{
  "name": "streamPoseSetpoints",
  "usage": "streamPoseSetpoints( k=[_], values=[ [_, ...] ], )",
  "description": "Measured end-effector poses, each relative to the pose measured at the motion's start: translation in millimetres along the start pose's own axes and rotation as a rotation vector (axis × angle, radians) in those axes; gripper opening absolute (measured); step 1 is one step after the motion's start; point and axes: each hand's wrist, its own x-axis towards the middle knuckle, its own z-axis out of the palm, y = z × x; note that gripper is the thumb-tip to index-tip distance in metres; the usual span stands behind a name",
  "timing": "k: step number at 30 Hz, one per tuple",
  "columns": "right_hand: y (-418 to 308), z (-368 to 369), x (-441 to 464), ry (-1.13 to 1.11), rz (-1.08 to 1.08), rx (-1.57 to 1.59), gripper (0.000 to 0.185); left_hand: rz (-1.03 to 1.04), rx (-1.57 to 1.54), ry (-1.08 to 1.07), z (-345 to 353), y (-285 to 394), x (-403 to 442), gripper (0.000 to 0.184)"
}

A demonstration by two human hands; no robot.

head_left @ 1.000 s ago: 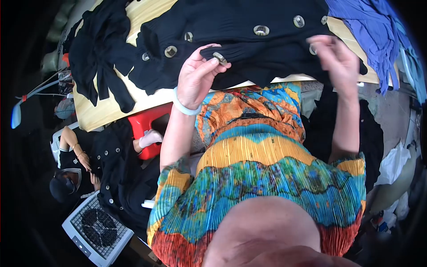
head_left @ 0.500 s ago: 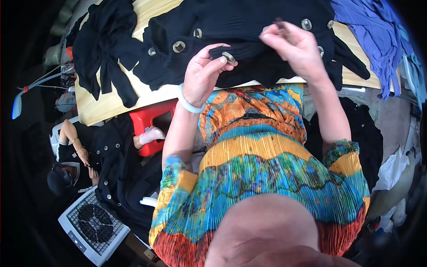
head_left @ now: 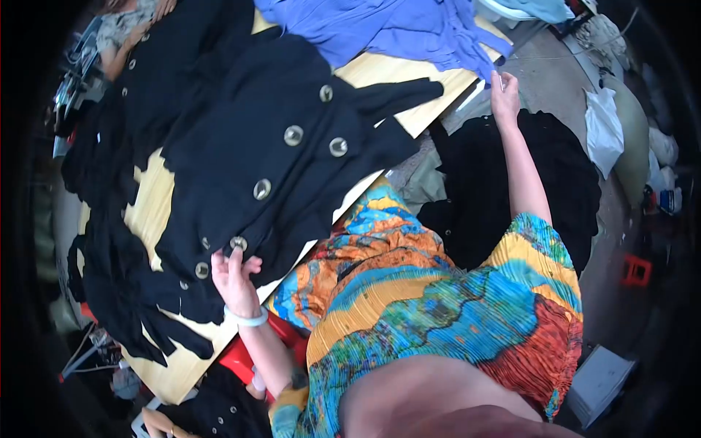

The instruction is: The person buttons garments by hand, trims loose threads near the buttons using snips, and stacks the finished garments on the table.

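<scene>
A black knitted garment (head_left: 219, 124) with large round buttons lies across the wooden table (head_left: 142, 212). My left hand (head_left: 235, 281) is at its near edge, fingertips touching the cloth by a button (head_left: 238, 243); its fingers are apart. My right hand (head_left: 505, 101) is raised past the table's right corner, beside the hanging end of a purple garment (head_left: 394, 29). Its fingers are closed around a small, thin, shiny thing whose kind I cannot make out.
Black clothing (head_left: 522, 190) lies in a heap at right, below my right arm. A red stool (head_left: 241, 358) stands under the table's near edge. Another person's arm (head_left: 117, 55) shows at upper left, and another person's hand (head_left: 157, 422) at bottom left.
My view has turned to the right. My left hand has let go of the button it pinched and lies lower on the garment. My right hand has moved away from the garment, out to the right.
</scene>
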Motion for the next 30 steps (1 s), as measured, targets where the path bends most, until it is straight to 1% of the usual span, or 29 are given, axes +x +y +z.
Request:
streamPoseSetpoints(
  k=[1,4,5,8,10,11,12,13,14,15,16,17,18,19,20,21,24,25,26,28,30],
  values=[
    [8.3,-2.2,17.0,-0.06,0.084,-0.052,0.048,-0.003,-0.017,-0.029,0.2,0.5,0.1,0.022],
    [22.0,12.2,57.9,-0.025,-0.046,-0.157,0.044,0.012,-0.029,-0.034,-3.2,-2.5,0.3,0.017],
    [18.8,15.1,68.5,-0.069,-0.048,-0.203,0.041,0.015,-0.027,-0.031,-2.7,-2.3,-0.6,0.016],
    [32.4,48.9,105.2,-0.043,-0.093,-0.239,0.041,0.024,-0.017,-0.018,-1.8,-4.0,-1.6,0.017],
    [34.1,71.4,127.3,-0.079,0.021,-0.288,0.042,0.014,0.031,0.034,5.5,-0.8,-4.8,0.018],
    [45.0,85.8,144.3,-0.064,0.002,-0.344,0.04,-0.012,0.034,0.042,5.2,-0.8,-4.9,0.019],
    [32.7,86.2,141.8,-0.095,-0.034,-0.346,0.039,-0.038,0.037,0.122,11.4,2.2,-7.1,0.018],
    [20.1,85.1,138.9,-0.126,-0.069,-0.346,0.038,-0.104,0.084,0.063,0.3,0.3,-4.5,0.04],
    [47.8,112.6,170.1,-0.062,-0.136,-0.324,0.037,-0.083,0.08,0.026,-10.1,-5.7,-1.6,0.035],
    [62.0,133.0,184.4,-0.121,-0.157,-0.409,0.036,-0.095,0.073,0.08,-1.8,2.7,-6.6,0.03],
    [78.0,157.2,211.2,-0.162,-0.177,-0.501,0.034,-0.038,0.112,0.051,-7.3,-0.6,-4.5,0.045],
    [96.9,177.9,229.2,-0.197,-0.184,-0.515,0.037,-0.044,0.147,0.083,-5.8,0.2,-5.6,0.046],
    [113.4,198.0,246.1,-0.232,-0.191,-0.529,0.041,-0.046,0.106,0.076,-1.9,4.3,-8.3,0.046],
    [123.8,207.6,250.6,-0.225,-0.187,-0.5,0.044,-0.055,0.084,0.069,-1.3,5.2,-8.6,0.046],
    [108.1,192.2,230.4,-0.181,-0.248,-0.424,0.045,-0.058,0.062,0.037,-5.6,2.2,-8.2,0.045],
    [115.8,195.5,234.0,-0.182,-0.247,-0.385,0.045,-0.053,0.051,0.025,-6.3,2.9,-8.8,0.045],
    [111.2,183.2,222.1,-0.207,-0.25,-0.353,0.044,-0.047,0.064,-0.017,-9.1,2.7,-6.5,0.045],
    [115.7,183.3,223.7,-0.235,-0.215,-0.418,0.045,-0.048,0.08,-0.035,-9.4,4.1,-6.0,0.046],
    [106.8,174.2,212.9,-0.18,-0.234,-0.45,0.045,-0.048,0.095,-0.056,-9.1,6.1,-5.4,0.046],
    [78.6,152.2,185.2,-0.062,-0.274,-0.51,0.045,-0.055,0.101,-0.086,-8.6,9.7,-5.8,0.036],
    [18.0,128.8,144.0,0.061,-0.643,-0.083,0.043,-0.066,0.083,-0.11,-11.3,9.2,-2.6,0.028]
  ],
)
